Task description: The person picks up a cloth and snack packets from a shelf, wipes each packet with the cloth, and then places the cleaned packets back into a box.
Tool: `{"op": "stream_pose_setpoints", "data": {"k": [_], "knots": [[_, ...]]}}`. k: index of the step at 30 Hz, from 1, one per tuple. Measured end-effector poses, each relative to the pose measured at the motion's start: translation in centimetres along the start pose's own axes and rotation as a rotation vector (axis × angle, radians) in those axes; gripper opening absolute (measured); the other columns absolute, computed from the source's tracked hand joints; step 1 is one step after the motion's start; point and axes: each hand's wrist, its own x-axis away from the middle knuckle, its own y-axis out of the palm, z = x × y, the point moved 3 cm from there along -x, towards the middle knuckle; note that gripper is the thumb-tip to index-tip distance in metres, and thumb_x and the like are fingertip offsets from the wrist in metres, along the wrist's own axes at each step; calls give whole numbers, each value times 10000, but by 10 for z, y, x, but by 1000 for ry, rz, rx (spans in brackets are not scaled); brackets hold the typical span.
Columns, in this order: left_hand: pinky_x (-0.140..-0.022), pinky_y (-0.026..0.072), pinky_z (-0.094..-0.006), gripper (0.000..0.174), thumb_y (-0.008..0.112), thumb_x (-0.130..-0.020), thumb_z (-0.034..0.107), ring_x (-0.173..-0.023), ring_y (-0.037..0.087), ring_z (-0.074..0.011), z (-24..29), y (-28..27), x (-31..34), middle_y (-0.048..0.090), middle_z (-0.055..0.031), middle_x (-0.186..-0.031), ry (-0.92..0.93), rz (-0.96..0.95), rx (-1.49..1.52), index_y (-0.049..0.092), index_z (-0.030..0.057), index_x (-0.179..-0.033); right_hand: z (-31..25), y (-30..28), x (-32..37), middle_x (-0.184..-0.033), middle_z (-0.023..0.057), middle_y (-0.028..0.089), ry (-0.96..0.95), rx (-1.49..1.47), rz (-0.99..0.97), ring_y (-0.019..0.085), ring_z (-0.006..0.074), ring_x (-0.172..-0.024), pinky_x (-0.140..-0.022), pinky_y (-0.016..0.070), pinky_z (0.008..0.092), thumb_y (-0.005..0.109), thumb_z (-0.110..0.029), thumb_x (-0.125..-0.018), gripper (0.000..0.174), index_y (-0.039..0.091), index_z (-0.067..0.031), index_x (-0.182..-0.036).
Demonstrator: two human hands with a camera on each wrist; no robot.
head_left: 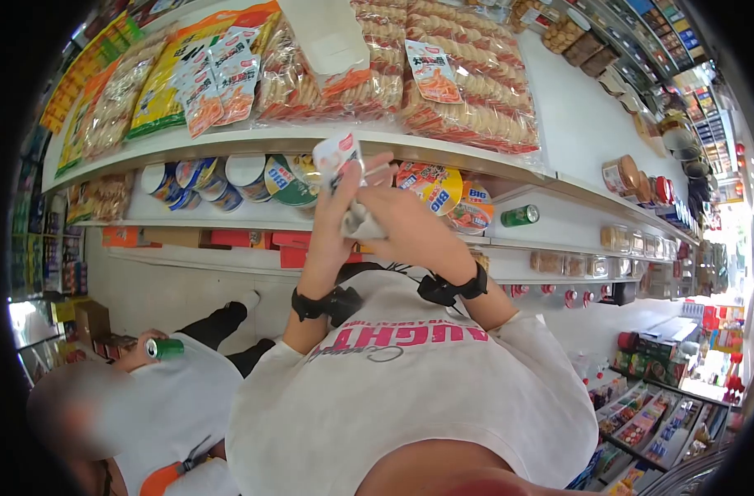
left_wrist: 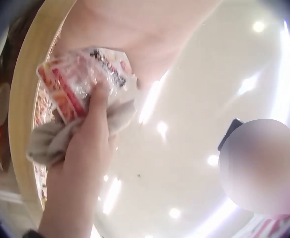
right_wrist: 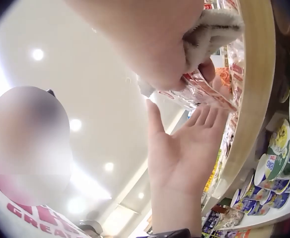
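A small white-and-red snack packet (head_left: 337,152) in clear, shiny wrapping is up in front of the shelf edge. My right hand (head_left: 406,223) grips it, the thumb pressed on its face in the left wrist view. Bunched in that same hand is a grey-beige cloth (left_wrist: 50,143), partly hidden by the fingers. Facing it, my left hand (right_wrist: 184,148) has its palm spread and fingers straight, with the fingertips right at the packet's edge in the right wrist view.
Bagged round crackers (head_left: 468,74) fill the upper shelf, with more snack packets (head_left: 220,83) on top. Below stand instant noodle cups (head_left: 290,178) and a green can (head_left: 520,216). Another person (head_left: 174,388) is at the lower left, holding a green can (head_left: 165,348).
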Motion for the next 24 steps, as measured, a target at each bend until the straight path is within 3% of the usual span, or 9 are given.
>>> {"op": "stream_pose_setpoints", "data": {"k": [3, 7, 11, 14, 15, 17, 18, 22, 24], "knots": [[-1059, 522, -424, 544, 527, -1102, 320, -1225, 649, -290, 15, -21, -9, 649, -220, -1329, -44, 47, 88, 420, -6, -1524, 5, -2, -18, -1134, 239, 673, 57, -105, -24, 657, 430, -1062, -915, 537, 476, 775, -195, -832, 492, 588, 1, -1242], [-983, 578, -427, 474, 529, -1101, 261, -1186, 687, -331, 51, -70, -21, 678, -259, -1285, 150, 210, -141, 479, -50, -1455, 67, -49, -23, -1094, 182, 672, 306, -179, 490, 666, 314, -1008, -859, 537, 429, 762, -207, -931, 550, 466, -11, -1352], [-951, 600, -445, 418, 558, -1089, 222, -1147, 706, -361, 76, -116, -29, 690, -278, -1244, 242, 310, -75, 515, -88, -1365, 117, -135, -37, -1247, 186, 660, 573, 307, 767, 654, 259, -1121, -963, 521, 373, 758, -335, -961, 515, 548, 9, -1282], [-908, 621, -423, 429, 536, -1094, 202, -1126, 717, -363, 83, -144, -32, 685, -300, -1241, 286, 397, -64, 488, -114, -1381, 143, -145, -49, -1306, 222, 615, 200, 785, 674, 624, 377, -1112, -901, 525, 441, 799, -390, -908, 652, 526, 25, -1330], [-908, 622, -425, 431, 533, -1096, 203, -1127, 716, -365, 86, -151, -31, 682, -301, -1246, 306, 416, -72, 487, -114, -1384, 158, -138, -47, -1378, 233, 573, 217, 860, 846, 604, 356, -1190, -933, 522, 417, 762, -329, -937, 599, 542, 36, -1358], [-908, 623, -428, 434, 527, -1099, 205, -1131, 715, -368, 92, -162, -27, 676, -305, -1257, 350, 466, -83, 483, -116, -1389, 97, -119, -75, -1392, 218, 577, 145, 463, 902, 609, 337, -1208, -959, 520, 407, 727, -262, -958, 529, 553, 25, -1366], [-914, 620, -434, 437, 536, -1096, 205, -1138, 712, -365, 93, -166, -26, 677, -297, -1262, 355, 483, -51, 473, -103, -1400, 64, -102, -86, -1399, 210, 579, 123, 260, 907, 611, 327, -1216, -973, 519, 403, 710, -229, -968, 496, 558, 19, -1370], [-906, 621, -437, 447, 558, -1087, 208, -1149, 706, -356, 98, -179, -19, 679, -281, -1267, 338, 532, 38, 456, -71, -1421, 2, -7, -151, -1409, 207, 589, -112, 40, 147, 604, 325, -1263, -1036, 502, 408, 692, -134, -951, 434, 593, -7, -1353], [-887, 627, -429, 448, 566, -1084, 218, -1147, 707, -352, 97, -185, -17, 682, -275, -1262, 318, 529, 37, 462, -62, -1417, 9, 43, -198, -1405, 211, 593, -269, 49, 212, 567, 349, -1317, -1084, 471, 423, 724, -164, -925, 481, 586, -5, -1357]]}}
